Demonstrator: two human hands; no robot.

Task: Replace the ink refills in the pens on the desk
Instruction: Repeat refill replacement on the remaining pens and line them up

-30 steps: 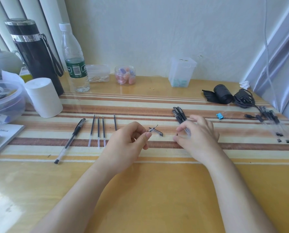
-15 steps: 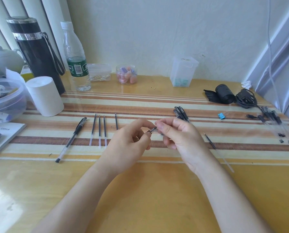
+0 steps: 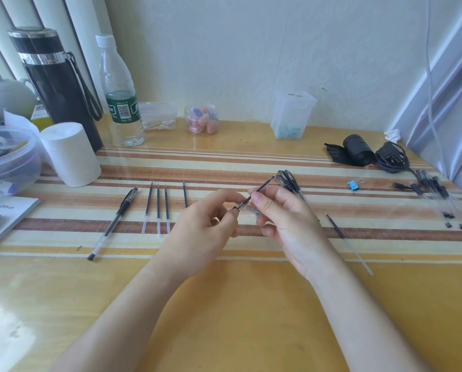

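Fingertips (image 3: 256, 197) of the right hand (image 3: 286, 221) pinched a dark refill (image 3: 260, 187), while the left hand (image 3: 203, 232) pinched the clear barrel (image 3: 247, 209) at its near end; the refill stood partly inside the barrel, slanting up and away, both held above the middle of the desk (image 3: 224, 318). Whether it was going in or coming out could not be told. Left of the hands lay one whole pen (image 3: 114, 222) and four loose refills (image 3: 158, 208) side by side. Behind the right hand lay a bundle of pens (image 3: 291, 181); more pens (image 3: 434, 194) with small loose caps sat near the right edge. One refill (image 3: 340, 232) lay just right of the right hand. Judging by this, the task looked barely under way, with most pens not yet handled.
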